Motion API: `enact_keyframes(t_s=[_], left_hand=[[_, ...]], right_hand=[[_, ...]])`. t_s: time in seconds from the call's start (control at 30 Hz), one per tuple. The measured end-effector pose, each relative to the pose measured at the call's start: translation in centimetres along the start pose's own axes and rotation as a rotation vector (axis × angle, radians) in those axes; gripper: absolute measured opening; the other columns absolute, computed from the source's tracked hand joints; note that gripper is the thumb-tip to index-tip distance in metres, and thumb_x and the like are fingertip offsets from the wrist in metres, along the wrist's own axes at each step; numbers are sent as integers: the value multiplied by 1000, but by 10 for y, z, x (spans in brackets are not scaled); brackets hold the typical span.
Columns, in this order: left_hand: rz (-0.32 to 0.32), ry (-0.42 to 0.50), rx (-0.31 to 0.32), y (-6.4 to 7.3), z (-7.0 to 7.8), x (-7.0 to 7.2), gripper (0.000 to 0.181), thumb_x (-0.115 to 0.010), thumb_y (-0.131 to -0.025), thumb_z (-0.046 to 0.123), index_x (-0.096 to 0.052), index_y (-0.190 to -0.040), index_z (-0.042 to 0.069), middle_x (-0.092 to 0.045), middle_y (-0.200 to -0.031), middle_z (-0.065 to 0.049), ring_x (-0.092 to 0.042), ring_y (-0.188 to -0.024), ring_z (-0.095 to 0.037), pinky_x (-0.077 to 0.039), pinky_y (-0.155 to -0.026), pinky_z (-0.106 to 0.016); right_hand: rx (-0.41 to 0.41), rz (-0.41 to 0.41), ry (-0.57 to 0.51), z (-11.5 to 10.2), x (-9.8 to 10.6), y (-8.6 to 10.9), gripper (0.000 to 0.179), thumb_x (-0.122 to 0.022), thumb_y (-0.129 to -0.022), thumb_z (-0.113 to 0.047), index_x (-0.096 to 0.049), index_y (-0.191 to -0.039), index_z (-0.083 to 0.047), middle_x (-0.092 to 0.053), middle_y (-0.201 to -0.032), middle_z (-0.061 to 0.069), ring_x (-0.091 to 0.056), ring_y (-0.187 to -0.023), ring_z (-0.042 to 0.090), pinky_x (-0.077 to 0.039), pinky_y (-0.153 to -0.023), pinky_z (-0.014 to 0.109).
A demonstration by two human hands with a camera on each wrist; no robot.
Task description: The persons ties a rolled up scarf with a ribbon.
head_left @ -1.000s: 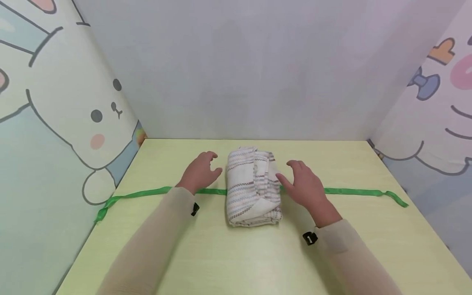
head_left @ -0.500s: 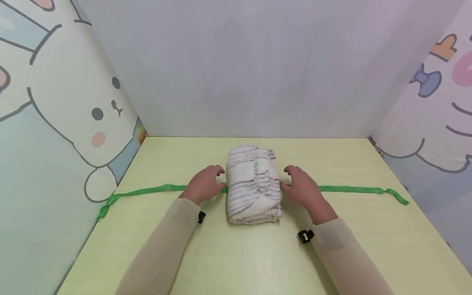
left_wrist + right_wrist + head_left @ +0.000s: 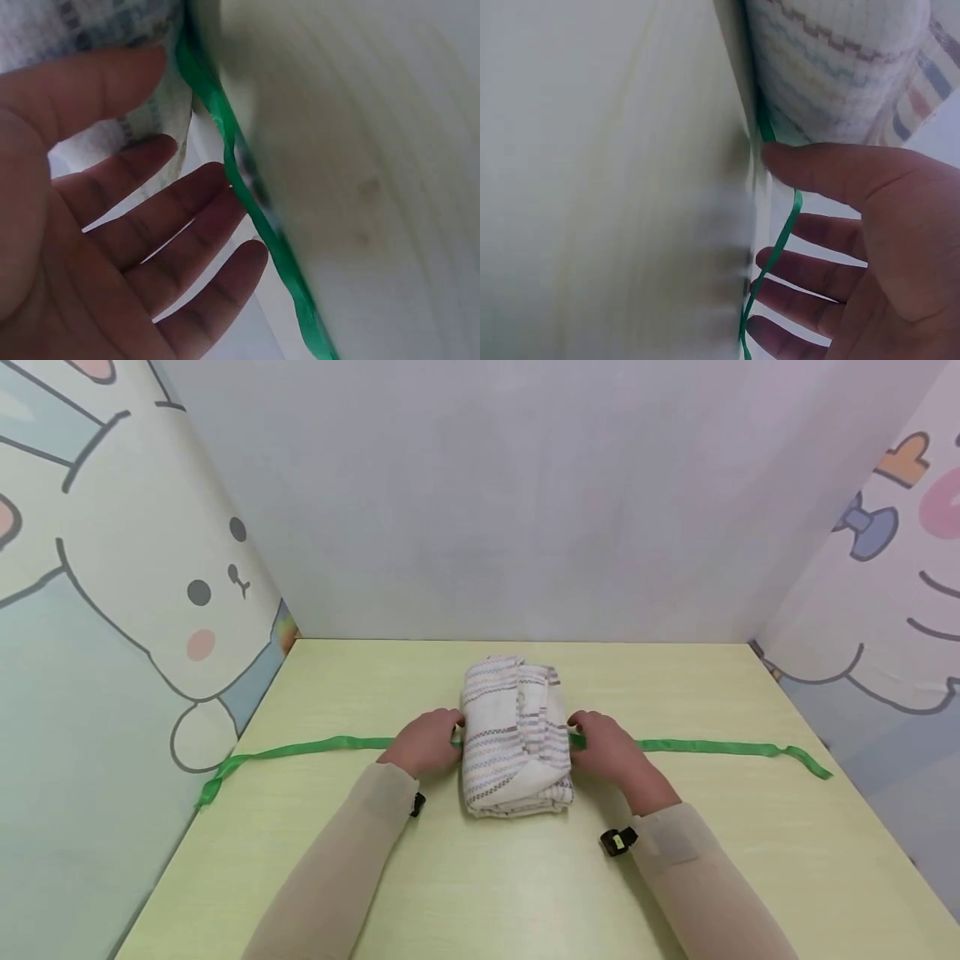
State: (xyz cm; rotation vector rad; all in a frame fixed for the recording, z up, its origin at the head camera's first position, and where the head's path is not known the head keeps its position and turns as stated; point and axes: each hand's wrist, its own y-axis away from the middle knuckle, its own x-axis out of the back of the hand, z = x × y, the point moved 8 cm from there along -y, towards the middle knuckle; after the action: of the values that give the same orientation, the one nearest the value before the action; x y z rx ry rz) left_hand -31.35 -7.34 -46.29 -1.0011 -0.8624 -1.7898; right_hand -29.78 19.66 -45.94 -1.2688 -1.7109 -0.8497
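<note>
- we are seeing the folded striped cloth (image 3: 491, 727) lying about midway between the left and right edges of the tabletop (image 3: 480, 885), toward its far edge.
- we are finding the green ribbon (image 3: 705, 747) running from near the left edge to near the right edge, the cloth covering its middle.
- we are noticing the left hand (image 3: 426, 742) hovering just beside the cloth's left side, its fingers spreading loosely and its thumb pointing toward the cloth; we are not managing to tell whether its fingertips are touching the ribbon.
- we are watching the right hand (image 3: 609, 750) reaching in just beside the cloth's right side, its thumb standing apart from its loosely spreading fingers, the ribbon passing behind the thumb and across the fingertips.
- we are seeing a pale wall (image 3: 487, 510) rising beyond the far edge.
</note>
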Motion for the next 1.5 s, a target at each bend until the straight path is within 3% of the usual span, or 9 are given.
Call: enact_keyframes(t_s=[0.17,0.33,0.6,0.73,0.87,1.03,1.2,1.33,1.5], left_hand=[[-26,-52,1,-2,0,-4,40,-74,-91,22,-66,-128,11,-65,-121,-5,-60,-110,-23,-50,-97,-41],[-66,-14,42,-4,-6,-5,49,-84,-84,24,-65,-127,10,-65,-118,-4,-61,-109,-24,-50,-97,-43],[-143,29,58,-9,-15,-9,23,-87,-80,22,-67,-89,14,-66,-89,2,-60,-83,-18,-51,-78,-36],[-170,38,49,-11,-16,-10,22,-86,-82,22,-66,-78,14,-63,-76,1,-57,-71,-17,-47,-67,-32],[-154,41,38,-10,-16,-6,21,-81,-88,23,-63,-81,14,-62,-78,0,-56,-71,-17,-46,-67,-32],[-153,99,47,-9,-17,-3,15,-70,-97,24,-59,-96,13,-61,-92,-2,-56,-82,-20,-47,-74,-36],[-191,121,56,-6,-18,-3,27,-66,-98,33,-58,-117,16,-62,-103,-2,-59,-90,-21,-49,-80,-39],[-200,43,56,-1,-16,-1,25,-70,-94,19,-62,-117,16,-65,-104,-1,-59,-91,-20,-50,-82,-40],[-120,-231,16,4,-11,3,20,-64,-96,1,-66,-112,13,-70,-103,0,-65,-93,-19,-54,-85,-38]], right_hand=[[-1,4,42,-3,-3,-3,51,-73,-95,-24,-56,-135,2,-61,-122,19,-57,-114,39,-51,-92,54],[3,-7,57,-3,-7,-9,50,-70,-96,-27,-54,-134,2,-60,-116,17,-55,-111,38,-50,-89,53],[7,-62,94,0,-15,-17,49,-67,-96,-32,-61,-129,3,-63,-114,18,-58,-110,40,-48,-93,58],[17,-83,116,-1,-17,-19,49,-67,-95,-33,-63,-129,3,-64,-111,16,-59,-107,38,-48,-92,58],[8,-103,109,-1,-17,-20,49,-66,-96,-33,-62,-130,1,-65,-118,18,-60,-112,40,-45,-97,60],[-21,-128,76,-1,-18,-18,45,-63,-97,-33,-59,-130,-2,-65,-125,19,-60,-117,42,-40,-102,62],[-48,-135,39,-2,-15,-14,42,-62,-98,-27,-52,-130,-1,-64,-123,19,-62,-104,34,-48,-91,53],[-42,-139,26,-4,-11,-12,40,-63,-98,-20,-48,-130,0,-63,-117,18,-60,-93,29,-51,-81,48],[-44,-122,77,-4,-6,-12,29,-62,-98,-15,-49,-120,0,-62,-99,13,-57,-80,26,-49,-71,44]])
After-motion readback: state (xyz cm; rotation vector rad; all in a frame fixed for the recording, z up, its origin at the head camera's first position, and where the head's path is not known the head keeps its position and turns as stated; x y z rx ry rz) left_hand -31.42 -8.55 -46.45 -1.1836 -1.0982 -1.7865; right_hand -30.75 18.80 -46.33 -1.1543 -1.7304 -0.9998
